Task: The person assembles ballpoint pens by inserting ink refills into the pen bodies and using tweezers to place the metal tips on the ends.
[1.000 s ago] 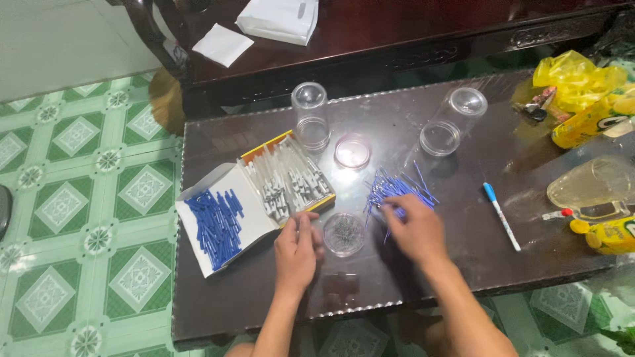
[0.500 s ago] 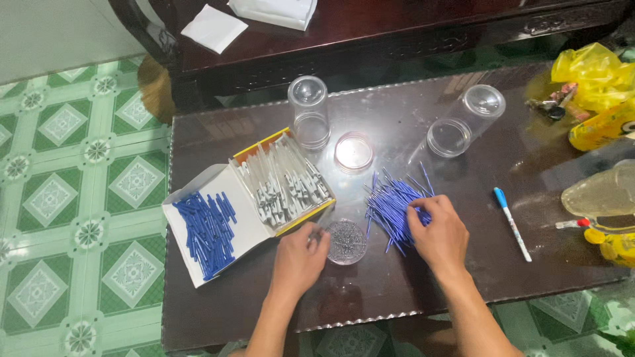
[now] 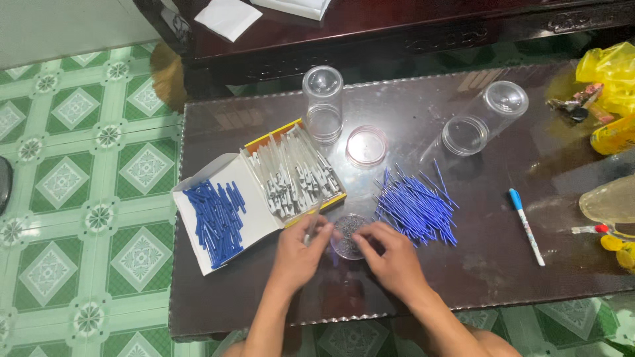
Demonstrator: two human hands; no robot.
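My left hand (image 3: pixel 299 254) pinches a thin clear tube (image 3: pixel 312 221) at the near corner of the open box. My right hand (image 3: pixel 391 259) has its fingers closed at the edge of a small round clear dish (image 3: pixel 345 228) of tiny dark bits. A thin blue stick seems to be pinched in it, mostly hidden. The two hands almost meet over the dish. A loose pile of blue sticks (image 3: pixel 418 206) lies just right of the dish. The box (image 3: pixel 291 173) holds several clear and white tubes, and its white lid (image 3: pixel 215 221) holds short blue pieces.
On the dark glass-topped table (image 3: pixel 476 277) stand an upright clear jar (image 3: pixel 323 102), a jar on its side (image 3: pixel 486 119) and a round lid (image 3: pixel 367 145). A blue-capped marker (image 3: pixel 526 226) lies to the right, yellow bags (image 3: pixel 612 82) at the far right. Green tiled floor lies left.
My right hand left the blue stick pile and moved left to the small dish. My left hand stayed by the box corner and now holds a clear tube there.
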